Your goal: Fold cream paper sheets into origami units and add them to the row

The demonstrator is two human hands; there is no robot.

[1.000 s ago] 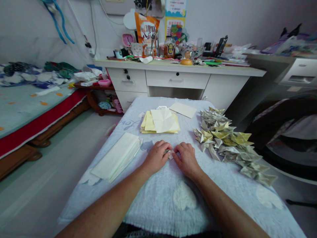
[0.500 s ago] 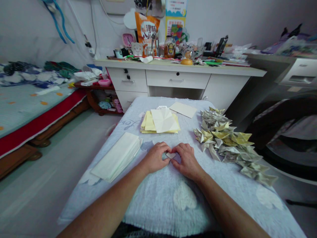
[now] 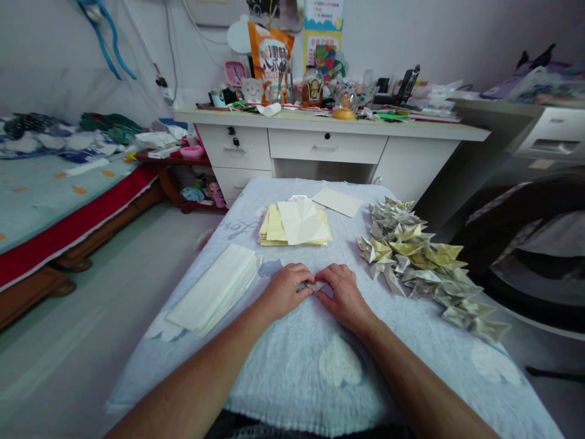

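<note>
Between my fingertips is a small folded piece of paper point(image 3: 315, 286), pale and mostly covered by the fingers. My left hand point(image 3: 289, 289) pinches its left side, thumb and forefinger closed. From the other side my right hand point(image 3: 340, 291) grips it in the same way, the two hands almost touching. Just beyond them lies a stack of yellow paper point(image 3: 273, 227) with a creased white sheet point(image 3: 304, 222) on top. To the left rests a pile of long white paper point(image 3: 214, 286). Several folded paper pieces point(image 3: 429, 259), grey and yellow, are heaped on the right.
A light blue cloth point(image 3: 283, 378) covers the table under my arms. Behind the stack lies a flat cream sheet point(image 3: 337, 202). A cluttered white desk point(image 3: 326, 146) stands past the far edge, a washing machine point(image 3: 548, 140) at right, a bed point(image 3: 68, 195) at left.
My fingers have closed in slightly on the small folded paper, and less of it shows now. Both hands stay in nearly the same place.
</note>
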